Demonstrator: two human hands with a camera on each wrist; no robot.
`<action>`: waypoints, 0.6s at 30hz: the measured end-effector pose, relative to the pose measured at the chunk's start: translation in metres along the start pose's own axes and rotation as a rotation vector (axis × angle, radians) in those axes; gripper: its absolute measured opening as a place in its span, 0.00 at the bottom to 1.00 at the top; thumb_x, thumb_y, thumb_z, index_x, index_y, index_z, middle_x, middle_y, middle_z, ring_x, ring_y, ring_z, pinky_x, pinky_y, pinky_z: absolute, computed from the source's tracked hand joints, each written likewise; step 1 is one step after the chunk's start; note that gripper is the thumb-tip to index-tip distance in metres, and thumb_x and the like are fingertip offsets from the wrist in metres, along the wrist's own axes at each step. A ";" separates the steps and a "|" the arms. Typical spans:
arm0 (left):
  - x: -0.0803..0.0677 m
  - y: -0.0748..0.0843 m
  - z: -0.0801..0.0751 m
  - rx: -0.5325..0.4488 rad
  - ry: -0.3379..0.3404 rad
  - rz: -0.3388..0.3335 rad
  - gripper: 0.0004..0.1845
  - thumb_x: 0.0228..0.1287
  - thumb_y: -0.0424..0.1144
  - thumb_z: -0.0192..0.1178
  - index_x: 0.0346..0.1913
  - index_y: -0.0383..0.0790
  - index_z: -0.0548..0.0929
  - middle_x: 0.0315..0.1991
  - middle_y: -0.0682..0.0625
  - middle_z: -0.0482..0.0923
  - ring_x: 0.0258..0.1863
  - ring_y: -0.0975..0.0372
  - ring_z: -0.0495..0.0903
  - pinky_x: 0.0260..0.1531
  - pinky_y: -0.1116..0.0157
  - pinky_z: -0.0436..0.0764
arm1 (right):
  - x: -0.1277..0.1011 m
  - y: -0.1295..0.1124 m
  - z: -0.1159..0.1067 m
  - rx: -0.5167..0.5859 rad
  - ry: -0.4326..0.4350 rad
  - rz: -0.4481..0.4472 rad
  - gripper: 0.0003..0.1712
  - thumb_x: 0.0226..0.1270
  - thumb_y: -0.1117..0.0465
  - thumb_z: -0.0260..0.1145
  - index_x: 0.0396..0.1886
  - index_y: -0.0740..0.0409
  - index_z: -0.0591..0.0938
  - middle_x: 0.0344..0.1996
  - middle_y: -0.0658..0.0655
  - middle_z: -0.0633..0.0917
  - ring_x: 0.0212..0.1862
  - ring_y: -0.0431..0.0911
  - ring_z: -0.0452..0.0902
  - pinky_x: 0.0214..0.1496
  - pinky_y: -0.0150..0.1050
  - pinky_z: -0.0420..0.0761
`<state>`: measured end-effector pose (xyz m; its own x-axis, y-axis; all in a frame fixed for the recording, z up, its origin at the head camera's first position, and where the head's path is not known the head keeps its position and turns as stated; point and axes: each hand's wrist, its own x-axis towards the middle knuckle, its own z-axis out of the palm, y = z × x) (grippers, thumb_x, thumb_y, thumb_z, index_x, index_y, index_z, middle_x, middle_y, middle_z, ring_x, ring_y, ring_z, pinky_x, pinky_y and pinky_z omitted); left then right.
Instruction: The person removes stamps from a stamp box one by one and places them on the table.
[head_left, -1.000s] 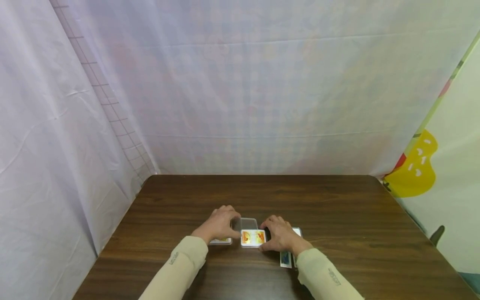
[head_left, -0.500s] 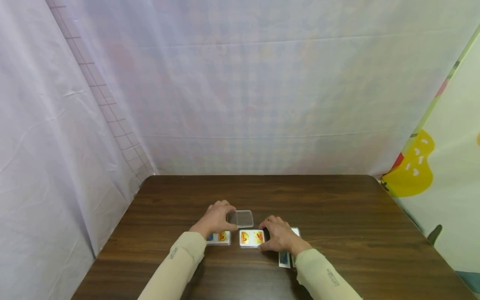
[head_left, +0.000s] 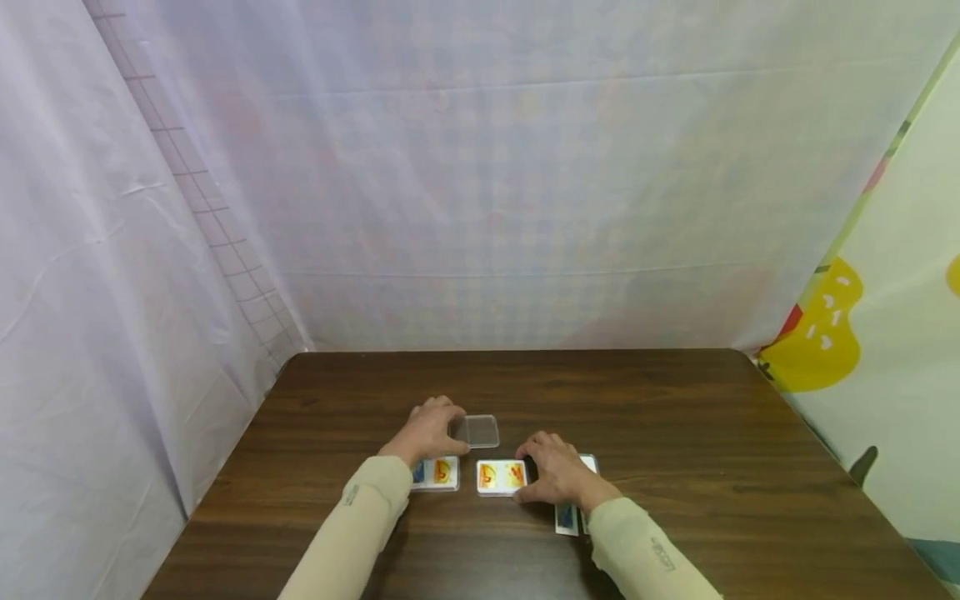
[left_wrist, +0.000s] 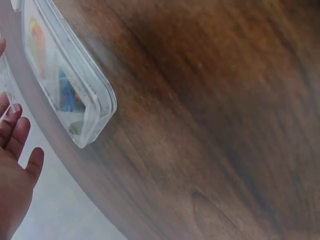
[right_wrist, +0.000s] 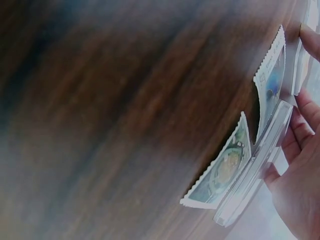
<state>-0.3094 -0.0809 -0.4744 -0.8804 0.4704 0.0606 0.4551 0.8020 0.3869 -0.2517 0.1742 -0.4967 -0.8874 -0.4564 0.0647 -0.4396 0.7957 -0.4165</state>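
Observation:
On the brown table my left hand pinches a clear plastic lid by its left edge, just beyond the boxes. Beside my left wrist lies a small clear box of picture cards, which shows as a clear box in the left wrist view. My right hand grips the right end of an open white box of orange cards, thumb at its near edge. Under the right palm lies a clear case with two serrated packets next to it.
Blue-printed packets lie by my right wrist, and a clear piece shows behind the right hand. White cloth walls close in the table at the back and left; a patterned sheet hangs on the right.
My left hand has carried the clear lid off the middle box, back and to the left. The left box is now uncovered beside my wrist. The right hand has stayed on the middle box.

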 end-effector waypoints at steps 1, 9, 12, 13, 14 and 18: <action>0.001 -0.001 0.001 0.003 -0.001 -0.002 0.31 0.53 0.50 0.72 0.58 0.38 0.80 0.49 0.48 0.75 0.52 0.54 0.71 0.56 0.52 0.67 | 0.000 0.000 0.000 0.000 -0.001 -0.001 0.34 0.45 0.45 0.81 0.49 0.56 0.81 0.51 0.57 0.77 0.57 0.58 0.70 0.60 0.61 0.67; 0.006 -0.002 0.005 0.042 -0.015 -0.006 0.30 0.53 0.49 0.72 0.58 0.39 0.81 0.49 0.49 0.75 0.50 0.55 0.71 0.55 0.53 0.67 | -0.002 0.000 -0.001 0.004 -0.009 -0.009 0.33 0.46 0.47 0.81 0.50 0.56 0.80 0.52 0.58 0.77 0.57 0.58 0.70 0.61 0.61 0.66; 0.006 -0.001 0.005 0.042 -0.028 -0.012 0.31 0.54 0.49 0.71 0.59 0.39 0.80 0.51 0.48 0.75 0.51 0.55 0.71 0.56 0.53 0.67 | -0.002 0.000 -0.002 0.008 -0.008 -0.010 0.33 0.46 0.47 0.81 0.50 0.57 0.80 0.52 0.58 0.77 0.57 0.58 0.70 0.61 0.61 0.66; 0.006 0.000 0.005 0.038 -0.032 -0.013 0.31 0.55 0.49 0.71 0.60 0.38 0.80 0.51 0.48 0.75 0.51 0.55 0.70 0.56 0.53 0.66 | -0.002 0.000 -0.002 0.008 -0.007 -0.010 0.33 0.46 0.47 0.81 0.50 0.57 0.80 0.52 0.58 0.77 0.57 0.59 0.70 0.61 0.61 0.67; 0.007 0.000 0.005 0.036 -0.037 -0.015 0.31 0.55 0.49 0.71 0.60 0.38 0.79 0.51 0.47 0.75 0.51 0.54 0.70 0.56 0.52 0.66 | -0.002 0.000 -0.001 0.008 -0.008 -0.010 0.33 0.46 0.46 0.81 0.50 0.57 0.80 0.51 0.58 0.77 0.57 0.59 0.70 0.60 0.61 0.67; 0.009 0.001 0.005 0.036 -0.042 -0.026 0.31 0.56 0.49 0.71 0.61 0.38 0.78 0.52 0.47 0.75 0.53 0.53 0.71 0.58 0.51 0.65 | -0.001 0.000 0.000 0.004 -0.013 -0.003 0.34 0.47 0.45 0.80 0.51 0.56 0.80 0.52 0.57 0.77 0.58 0.59 0.70 0.61 0.61 0.66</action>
<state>-0.3162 -0.0744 -0.4779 -0.8858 0.4639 0.0116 0.4375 0.8266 0.3540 -0.2509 0.1752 -0.4966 -0.8842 -0.4640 0.0539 -0.4417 0.7929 -0.4199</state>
